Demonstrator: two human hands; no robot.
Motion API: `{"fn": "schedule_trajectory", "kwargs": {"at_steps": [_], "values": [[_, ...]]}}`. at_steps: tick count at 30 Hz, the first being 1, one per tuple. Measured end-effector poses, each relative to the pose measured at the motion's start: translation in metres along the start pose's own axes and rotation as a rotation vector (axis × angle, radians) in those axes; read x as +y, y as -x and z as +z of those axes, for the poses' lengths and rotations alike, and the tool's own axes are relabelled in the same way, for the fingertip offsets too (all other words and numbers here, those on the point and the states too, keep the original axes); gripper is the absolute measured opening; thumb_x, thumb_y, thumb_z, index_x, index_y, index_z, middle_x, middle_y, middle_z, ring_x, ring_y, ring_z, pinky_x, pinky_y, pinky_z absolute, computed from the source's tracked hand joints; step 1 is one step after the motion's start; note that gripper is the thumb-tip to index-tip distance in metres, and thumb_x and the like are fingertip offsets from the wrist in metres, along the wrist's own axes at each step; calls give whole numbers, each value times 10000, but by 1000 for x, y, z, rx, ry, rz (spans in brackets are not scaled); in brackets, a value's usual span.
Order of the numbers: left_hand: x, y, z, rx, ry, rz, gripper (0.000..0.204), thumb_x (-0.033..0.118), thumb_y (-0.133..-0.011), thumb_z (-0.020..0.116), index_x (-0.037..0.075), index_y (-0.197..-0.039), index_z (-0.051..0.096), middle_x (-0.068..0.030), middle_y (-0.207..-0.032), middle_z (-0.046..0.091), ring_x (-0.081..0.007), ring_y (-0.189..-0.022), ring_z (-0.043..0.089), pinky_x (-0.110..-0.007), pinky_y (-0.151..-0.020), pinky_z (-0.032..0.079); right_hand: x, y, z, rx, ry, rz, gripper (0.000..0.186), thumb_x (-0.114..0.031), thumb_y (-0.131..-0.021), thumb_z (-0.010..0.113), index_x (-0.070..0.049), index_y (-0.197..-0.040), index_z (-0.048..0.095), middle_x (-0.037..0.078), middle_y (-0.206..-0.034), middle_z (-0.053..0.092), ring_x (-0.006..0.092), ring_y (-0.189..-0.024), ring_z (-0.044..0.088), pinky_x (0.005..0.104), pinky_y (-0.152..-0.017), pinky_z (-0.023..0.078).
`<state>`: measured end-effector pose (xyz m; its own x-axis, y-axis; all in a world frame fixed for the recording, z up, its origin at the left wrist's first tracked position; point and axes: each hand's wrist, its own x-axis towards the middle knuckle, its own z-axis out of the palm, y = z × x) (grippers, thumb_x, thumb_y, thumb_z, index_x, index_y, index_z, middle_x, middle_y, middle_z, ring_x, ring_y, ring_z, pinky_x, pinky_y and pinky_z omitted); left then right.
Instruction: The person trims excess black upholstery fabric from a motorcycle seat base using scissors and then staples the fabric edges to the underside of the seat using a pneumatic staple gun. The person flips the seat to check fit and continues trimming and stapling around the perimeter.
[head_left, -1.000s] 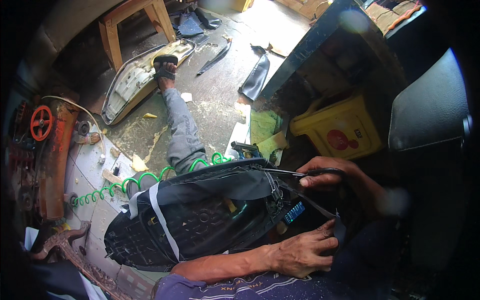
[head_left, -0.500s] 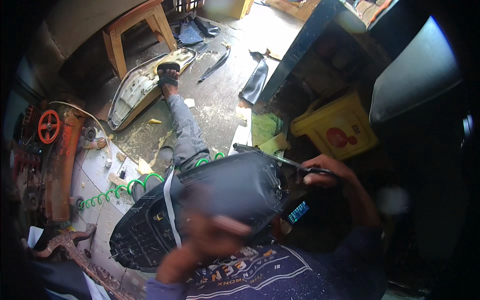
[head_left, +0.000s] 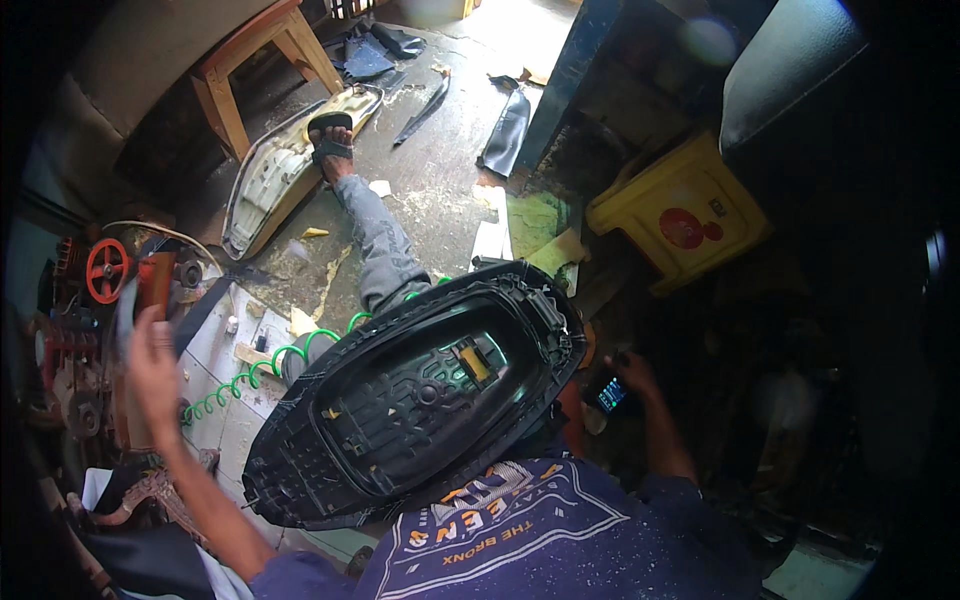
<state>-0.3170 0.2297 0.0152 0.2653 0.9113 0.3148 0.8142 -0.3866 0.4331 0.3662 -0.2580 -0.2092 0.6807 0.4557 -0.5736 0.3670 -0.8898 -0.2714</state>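
Left hand (head_left: 150, 350) open, raised left of the upturned black plastic seat base (head_left: 420, 395); right hand (head_left: 625, 380) — right of it — grips a small lit-screen device (head_left: 610, 394).

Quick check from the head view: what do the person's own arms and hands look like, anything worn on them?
Both forearms are bare, with no gloves, watch or rings that I can make out. The left hand is motion-blurred; the right hand sits in shadow. Short sleeves of a dark blue speckled T-shirt with a pale and orange printed design cover the upper arms.

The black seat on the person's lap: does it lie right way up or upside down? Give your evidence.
Upside down. The black seat shows its ribbed plastic underside, with moulded ridges and a yellow tag, facing the camera; no padded cover shows.
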Motion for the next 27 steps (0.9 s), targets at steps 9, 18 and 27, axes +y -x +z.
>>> {"fn": "schedule_trajectory", "kwargs": {"at_steps": [9,18,27], "values": [[120,63,165,-772,456,-21,565,539,-1041,627,39,-1296,689,-185,-1204,725,-285,-1131,686,-412,-981,514,4,-27,51,201,29,79,778,-566,-948,718,-28,-1486,551,281,-1406,644,433,-1319,621,464,-1105,492],[130,64,161,-605,148,-196,613,566,-1013,653,-19,-835,704,-129,-572,473,-148,-586,460,-410,-573,413,-205,90,3,-503,-1641,-468,843,-689,-1084,373,-49,-1631,337,157,-1602,488,317,-1466,476,482,-1225,361],[128,-38,148,-327,29,-244,772,711,-1021,536,-28,-908,732,-182,-703,650,-233,-706,652,-437,-690,495,-321,122,42,-596,-1431,-482,1022,-762,-1028,398,-136,-1719,-18,186,-1786,-37,364,-1651,-27,550,-1319,54]]}}
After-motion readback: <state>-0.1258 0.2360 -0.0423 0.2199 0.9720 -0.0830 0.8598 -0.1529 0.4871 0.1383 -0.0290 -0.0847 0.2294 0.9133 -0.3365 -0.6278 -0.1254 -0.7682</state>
